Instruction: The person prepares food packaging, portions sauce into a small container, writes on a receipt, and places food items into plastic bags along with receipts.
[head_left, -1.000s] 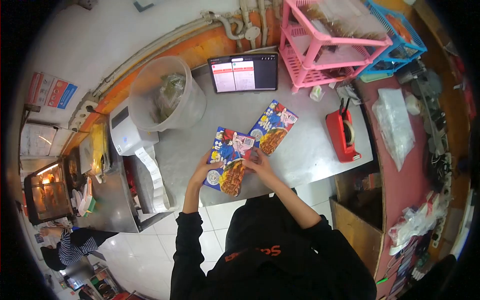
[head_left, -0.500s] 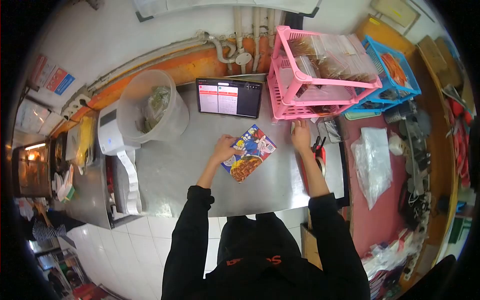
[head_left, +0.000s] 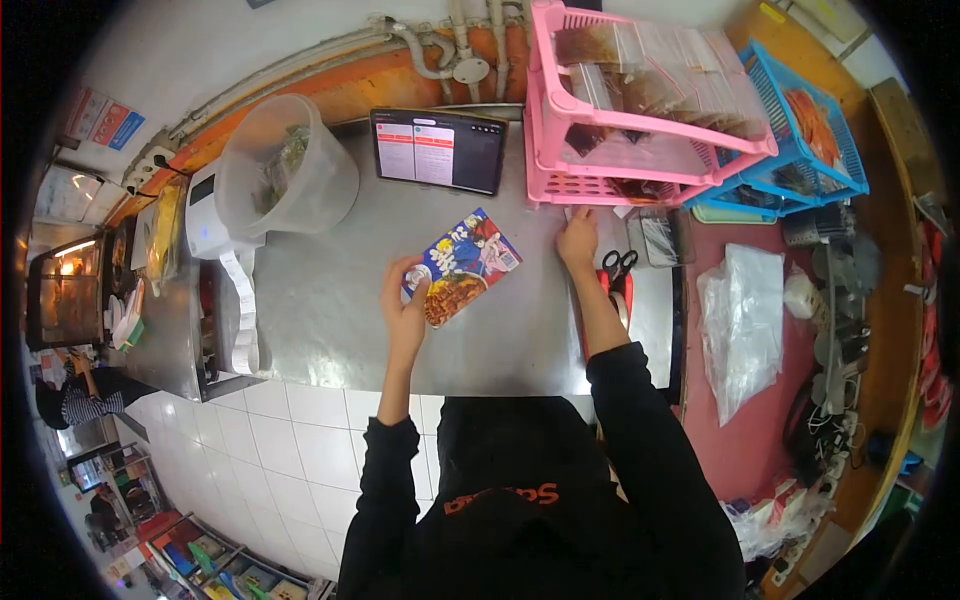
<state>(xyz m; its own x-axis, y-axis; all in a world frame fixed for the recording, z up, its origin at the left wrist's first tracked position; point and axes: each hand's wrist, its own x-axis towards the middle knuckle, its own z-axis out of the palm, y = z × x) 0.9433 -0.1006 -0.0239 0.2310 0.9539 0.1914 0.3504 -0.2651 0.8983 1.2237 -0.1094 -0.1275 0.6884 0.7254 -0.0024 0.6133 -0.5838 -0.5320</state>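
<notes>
A colourful flat printed packet [head_left: 462, 262] with cartoon figures and a picture of food is at the middle of the metal table, set at a slant. My left hand [head_left: 404, 300] grips its left edge, with the thumb over the printed face. At the foot of the pink rack [head_left: 655, 190], my right hand [head_left: 577, 242] has its fingers drawn together; whatever they may hold is too small to make out. Black-handled scissors [head_left: 620, 264] and a red tool [head_left: 622, 298] lie just right of my right wrist.
A tablet [head_left: 438, 150] stands against the wall. At left are a clear plastic tub [head_left: 325, 190] and a label printer [head_left: 205, 215] trailing paper. Bagged goods fill the pink rack beside a blue basket [head_left: 815, 170]. Clear plastic bags [head_left: 745, 325] lie on the red surface.
My left hand has shifted from the packet's upper left side to its lower left edge. The packet is turned slightly. My right hand stays by the rack; the whole view has shifted.
</notes>
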